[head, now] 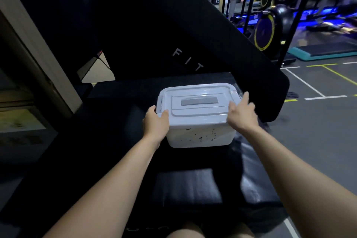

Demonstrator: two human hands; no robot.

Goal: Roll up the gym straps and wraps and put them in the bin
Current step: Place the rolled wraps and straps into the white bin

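Note:
A white plastic bin (200, 135) with its lid (199, 102) on and a grey handle on top stands on a black padded bench. Dark specks and a pale shape show through its front wall. My left hand (155, 123) grips the bin's near left corner, thumb on the lid beside a grey latch. My right hand (242, 114) holds the near right corner, fingers spread along the lid's edge. No strap or wrap is visible outside the bin.
The black bench (119, 102) has a raised backrest (193, 35) lettered "FIT" behind the bin and a dark pad (187, 189) in front. Grey floor with painted lines (313, 87) lies to the right. Exercise bikes (270, 27) stand at the far right. My knees (193, 232) show at the bottom.

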